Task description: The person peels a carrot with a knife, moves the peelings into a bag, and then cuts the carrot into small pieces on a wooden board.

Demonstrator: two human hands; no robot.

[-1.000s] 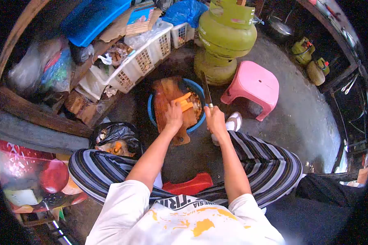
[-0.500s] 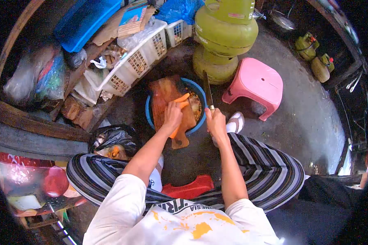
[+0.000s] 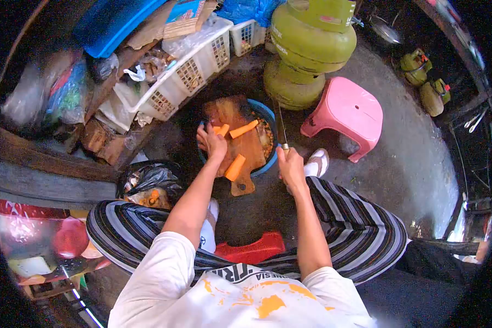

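Note:
My right hand [image 3: 291, 168] grips the handle of a knife [image 3: 281, 126], its blade pointing up and away, beside the tub and off the board. A wooden cutting board [image 3: 248, 147] rests across a blue tub [image 3: 269, 169]. At the board's left edge, my left hand [image 3: 212, 144] has its fingers curled at a carrot piece [image 3: 222, 130], partly hidden by them. Two more pieces lie loose on the wood: a slim carrot stick [image 3: 244, 129] and a thicker carrot chunk [image 3: 235, 168] near the board's handle. Chopped food [image 3: 268, 128] shows in the tub's right side.
A pink stool [image 3: 351, 112] stands to the right, with green gas cylinders [image 3: 314, 44] behind the tub. White baskets [image 3: 188, 76] line the left back. A black plastic bag [image 3: 157, 180] with scraps sits left of my legs, and a red plastic piece [image 3: 254, 249] lies before me.
My left hand has shifted left from the middle of the board, and the carrot there now shows as separate pieces. The knife stays in my right hand beside the tub.

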